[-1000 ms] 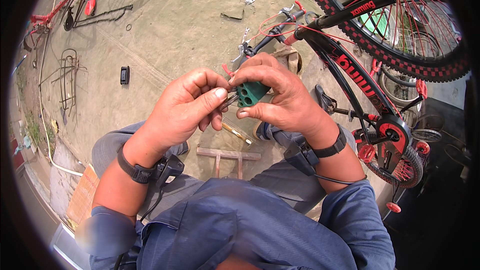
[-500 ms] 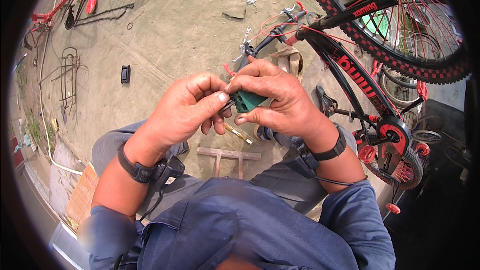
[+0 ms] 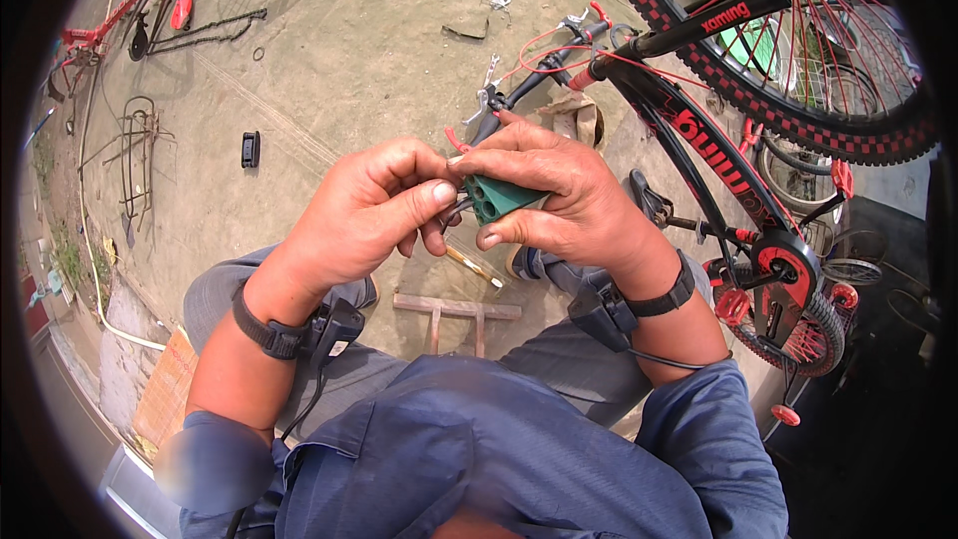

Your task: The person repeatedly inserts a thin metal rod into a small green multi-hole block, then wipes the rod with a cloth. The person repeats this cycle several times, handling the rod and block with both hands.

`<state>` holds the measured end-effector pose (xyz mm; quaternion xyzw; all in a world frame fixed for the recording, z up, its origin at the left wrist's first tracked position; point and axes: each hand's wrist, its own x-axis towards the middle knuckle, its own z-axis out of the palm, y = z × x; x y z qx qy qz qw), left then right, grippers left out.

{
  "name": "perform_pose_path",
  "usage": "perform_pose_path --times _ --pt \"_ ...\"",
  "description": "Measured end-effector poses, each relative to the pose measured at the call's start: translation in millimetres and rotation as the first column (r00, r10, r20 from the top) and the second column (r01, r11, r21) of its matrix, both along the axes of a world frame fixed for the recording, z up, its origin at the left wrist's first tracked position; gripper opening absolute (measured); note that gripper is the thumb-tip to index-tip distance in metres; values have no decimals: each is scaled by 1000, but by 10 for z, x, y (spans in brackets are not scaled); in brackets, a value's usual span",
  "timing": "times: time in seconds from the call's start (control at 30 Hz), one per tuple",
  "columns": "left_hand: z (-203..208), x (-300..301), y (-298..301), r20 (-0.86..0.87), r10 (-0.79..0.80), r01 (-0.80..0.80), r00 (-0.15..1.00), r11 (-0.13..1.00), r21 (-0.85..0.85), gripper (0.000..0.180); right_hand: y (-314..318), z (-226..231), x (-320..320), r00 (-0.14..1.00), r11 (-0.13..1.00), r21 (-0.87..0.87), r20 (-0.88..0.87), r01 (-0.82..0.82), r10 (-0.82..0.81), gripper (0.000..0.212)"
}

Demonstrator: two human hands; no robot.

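My right hand (image 3: 559,190) grips a green wedge-shaped holder (image 3: 507,200), with the thumb below it and the fingers over its top. Several round holes show in the end of the holder that faces left. From the left, my left hand (image 3: 369,205) pinches thin dark metal rods (image 3: 460,208), probably hex keys, close against that end. The fingers hide most of their length, and whether one sits in a hole I cannot tell. Both hands meet in front of me above my spread knees.
An upturned black and red bicycle (image 3: 718,150) stands at my right, its handlebar (image 3: 529,80) just beyond my hands. A small wooden stand (image 3: 457,307) and a brass-coloured rod (image 3: 474,266) lie below my hands. On the ground at left are a black pedal-like block (image 3: 250,149) and a wire rack (image 3: 140,155).
The green holder has turned slightly in my right hand, so its holed end shows more plainly. My left hand has shifted only a little beside it.
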<state>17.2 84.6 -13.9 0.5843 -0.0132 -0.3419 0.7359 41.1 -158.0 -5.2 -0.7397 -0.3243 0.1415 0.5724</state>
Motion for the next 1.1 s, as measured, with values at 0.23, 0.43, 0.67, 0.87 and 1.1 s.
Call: perform_pose_path --times 0.23,0.43,0.67,0.87,1.1 --pt "26 34 35 -15 -5 5 1000 1000 -4 16 -43 19 -4 994 1000 19 -103 -25 27 52" --pt "38 21 29 19 -14 15 1000 1000 -10 16 -25 7 -48 955 996 91 -296 1 26 49" --pt "68 -11 18 132 5 -4 991 1000 -3 12 -43 25 -64 918 986 168 -392 1 66 48" --pt "48 -15 -9 236 42 -42 971 999 -4 10 -32 -16 -62 911 982 183 -393 -55 124 49" --pt "19 -44 -27 312 89 -89 946 996 -14 12 -60 22 -82 864 979 195 -502 59 48 50"
